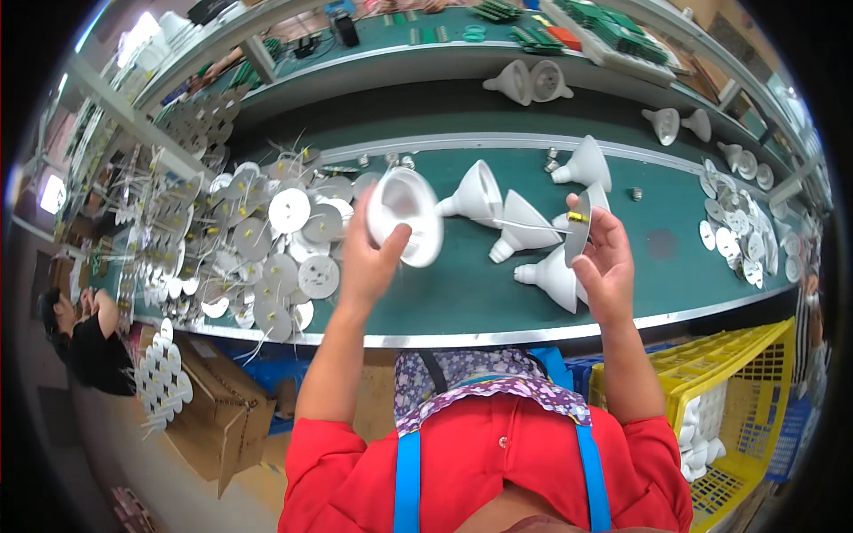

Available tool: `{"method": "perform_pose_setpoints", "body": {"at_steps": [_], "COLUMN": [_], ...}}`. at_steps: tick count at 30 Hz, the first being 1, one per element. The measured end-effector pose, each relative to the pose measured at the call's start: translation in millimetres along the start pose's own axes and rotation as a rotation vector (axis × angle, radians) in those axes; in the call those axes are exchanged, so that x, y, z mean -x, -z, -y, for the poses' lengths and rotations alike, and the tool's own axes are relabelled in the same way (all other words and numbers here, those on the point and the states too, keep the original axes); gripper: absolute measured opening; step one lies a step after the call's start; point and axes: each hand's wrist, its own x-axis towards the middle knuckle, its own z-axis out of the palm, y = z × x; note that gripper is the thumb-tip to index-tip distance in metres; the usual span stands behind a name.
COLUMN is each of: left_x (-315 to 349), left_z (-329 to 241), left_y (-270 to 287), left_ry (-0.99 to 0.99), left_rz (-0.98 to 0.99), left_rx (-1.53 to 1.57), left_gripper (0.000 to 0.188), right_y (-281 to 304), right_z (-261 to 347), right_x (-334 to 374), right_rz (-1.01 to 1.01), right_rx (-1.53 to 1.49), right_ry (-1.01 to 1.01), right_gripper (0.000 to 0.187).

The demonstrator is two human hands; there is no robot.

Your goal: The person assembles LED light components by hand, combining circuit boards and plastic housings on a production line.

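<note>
My left hand (366, 266) grips a white cone-shaped lamp housing (426, 200), its wide mouth tilted up and the thumb inside the rim. Between the fingers of my right hand (611, 271) is a thin round circuit board (579, 244), held edge-on, with a yellow part and pale wires pointing left. Several more lamp housings lie on the green bench between and behind my hands, one (524, 233) near the middle and another (549, 281) beside my right hand. To the left spreads a heap of round boards (289, 211) with wires, close to my left hand.
Small metal screw caps (637, 194) stand on the bench. More round pieces (737, 222) lie at the right end. A raised shelf behind carries lamp housings (531, 82). Below are a yellow crate (689, 369) and a cardboard box (213, 400). Another person (91, 342) is at far left.
</note>
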Motion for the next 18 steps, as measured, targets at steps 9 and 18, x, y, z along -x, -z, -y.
{"method": "perform_pose_setpoints", "body": {"at_steps": [9,18], "left_x": [64,71], "left_z": [-14,-7], "left_y": [-41,-52], "left_ry": [0.283,0.203], "left_rz": [0.187,0.328], "left_rx": [0.636,0.638], "left_gripper": [0.082,0.086], "right_y": [-31,-36], "right_z": [31,43], "right_x": [0,3], "right_rz": [0.461,0.571], "right_rx": [0.742,0.866], "right_ry": [0.36,0.371], "right_gripper": [0.065,0.068]}}
